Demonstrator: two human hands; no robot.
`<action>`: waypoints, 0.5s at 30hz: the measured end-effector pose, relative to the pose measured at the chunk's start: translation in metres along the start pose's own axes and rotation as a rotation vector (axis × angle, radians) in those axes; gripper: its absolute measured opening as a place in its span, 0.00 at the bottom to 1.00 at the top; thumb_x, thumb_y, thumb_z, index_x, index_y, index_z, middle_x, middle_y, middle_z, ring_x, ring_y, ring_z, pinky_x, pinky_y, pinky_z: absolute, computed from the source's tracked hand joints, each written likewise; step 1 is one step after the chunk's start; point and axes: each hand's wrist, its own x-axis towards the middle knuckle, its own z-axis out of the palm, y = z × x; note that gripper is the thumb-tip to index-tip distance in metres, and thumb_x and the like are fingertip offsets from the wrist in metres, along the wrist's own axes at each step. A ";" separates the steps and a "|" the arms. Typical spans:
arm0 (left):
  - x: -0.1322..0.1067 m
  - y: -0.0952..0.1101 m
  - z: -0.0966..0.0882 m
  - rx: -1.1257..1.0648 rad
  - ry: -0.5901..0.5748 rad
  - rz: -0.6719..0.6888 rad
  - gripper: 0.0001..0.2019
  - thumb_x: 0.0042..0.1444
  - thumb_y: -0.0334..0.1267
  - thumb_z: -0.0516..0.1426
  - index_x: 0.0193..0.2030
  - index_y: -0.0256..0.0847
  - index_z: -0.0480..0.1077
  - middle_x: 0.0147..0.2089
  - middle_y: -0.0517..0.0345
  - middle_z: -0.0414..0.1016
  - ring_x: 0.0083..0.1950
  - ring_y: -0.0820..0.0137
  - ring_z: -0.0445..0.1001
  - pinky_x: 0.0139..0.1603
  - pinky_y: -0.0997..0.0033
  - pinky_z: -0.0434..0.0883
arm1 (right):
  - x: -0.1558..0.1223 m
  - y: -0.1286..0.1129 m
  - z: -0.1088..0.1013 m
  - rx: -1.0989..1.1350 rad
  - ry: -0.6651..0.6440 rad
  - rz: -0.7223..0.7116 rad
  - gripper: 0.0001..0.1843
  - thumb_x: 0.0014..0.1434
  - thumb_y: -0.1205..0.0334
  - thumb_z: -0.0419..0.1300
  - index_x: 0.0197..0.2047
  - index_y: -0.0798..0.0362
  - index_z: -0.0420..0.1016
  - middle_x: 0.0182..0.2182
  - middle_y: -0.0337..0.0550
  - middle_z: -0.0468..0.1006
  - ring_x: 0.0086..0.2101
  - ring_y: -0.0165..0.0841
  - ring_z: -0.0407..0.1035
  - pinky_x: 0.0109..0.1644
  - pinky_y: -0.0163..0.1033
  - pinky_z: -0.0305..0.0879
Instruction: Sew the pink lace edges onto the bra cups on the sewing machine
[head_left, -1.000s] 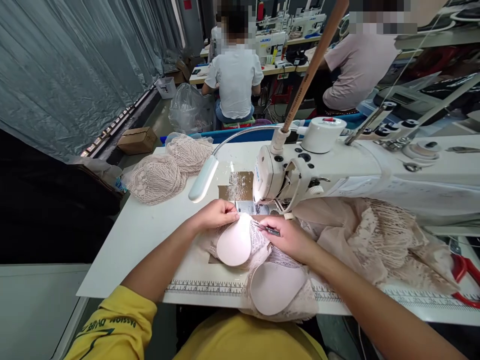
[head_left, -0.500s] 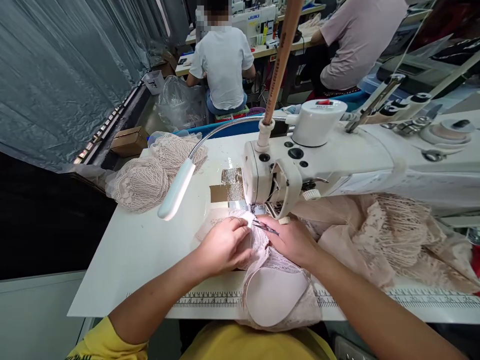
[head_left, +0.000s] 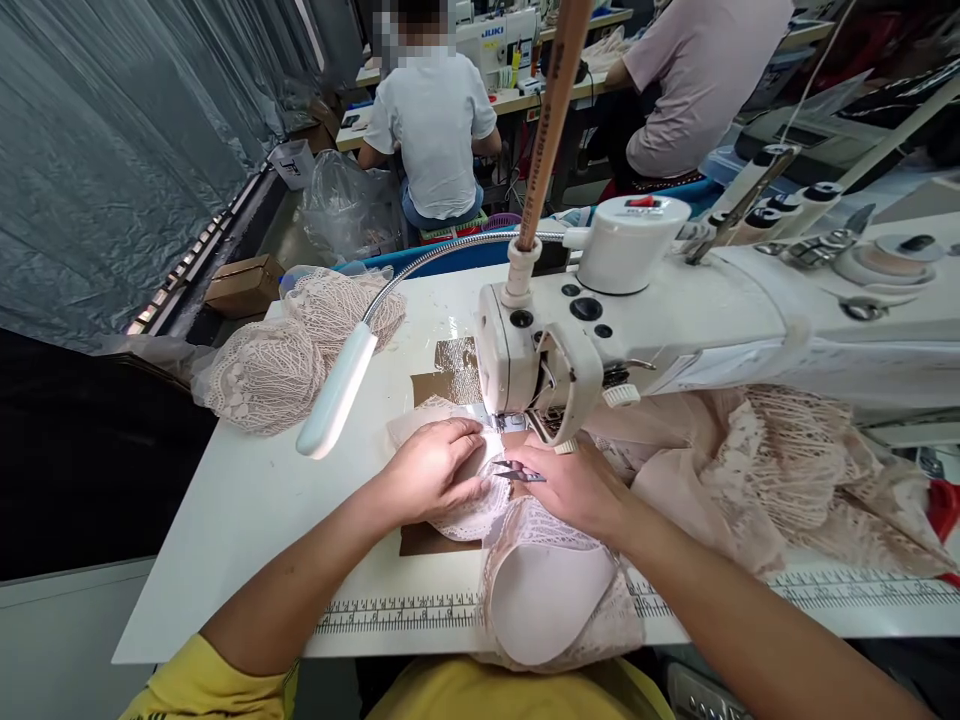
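Note:
My left hand (head_left: 433,468) grips a pale pink lace cup (head_left: 469,518) just left of the sewing machine's presser foot (head_left: 501,420), fingers on top and thumb near its right edge. In my right hand (head_left: 581,487) is a pair of thread snips (head_left: 519,472), blades pointing left towards that cup and slightly apart. Below the hands, a second lace piece with a smooth padded cup (head_left: 551,600) hangs over the table's front edge. The sewing machine's head (head_left: 517,345) stands just beyond both hands, its needle too small to make out.
Lace cups (head_left: 262,375) are heaped on the table's left. A lamp (head_left: 337,395) on a bendy neck reaches over the table. Gathered lace fabric (head_left: 780,470) lies under the machine arm. A printed ruler (head_left: 405,612) runs along the front edge. Two people sit at machines beyond.
My left hand has shifted the lace cup left and towards me, apart from the piece at the front edge, uncovering brown tape. The snips have moved slightly left and down.

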 end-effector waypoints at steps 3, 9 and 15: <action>0.002 0.004 0.013 0.108 0.078 -0.002 0.23 0.58 0.44 0.54 0.55 0.28 0.67 0.58 0.36 0.68 0.57 0.52 0.68 0.57 0.52 0.68 | -0.001 0.002 0.003 0.003 0.033 0.015 0.10 0.54 0.68 0.55 0.38 0.51 0.75 0.28 0.41 0.73 0.30 0.33 0.65 0.33 0.36 0.53; -0.003 -0.002 0.005 0.015 -0.023 0.190 0.19 0.56 0.38 0.55 0.54 0.33 0.68 0.56 0.42 0.70 0.57 0.57 0.68 0.60 0.55 0.65 | 0.000 -0.001 0.001 -0.027 0.025 -0.003 0.15 0.56 0.64 0.58 0.48 0.50 0.74 0.32 0.41 0.75 0.31 0.33 0.65 0.34 0.36 0.54; -0.012 -0.002 0.004 -0.104 0.036 0.169 0.15 0.58 0.38 0.55 0.51 0.36 0.70 0.54 0.43 0.72 0.56 0.59 0.68 0.57 0.57 0.67 | -0.002 -0.002 0.000 -0.045 0.024 -0.133 0.11 0.58 0.62 0.57 0.44 0.48 0.75 0.29 0.38 0.73 0.28 0.31 0.62 0.32 0.36 0.50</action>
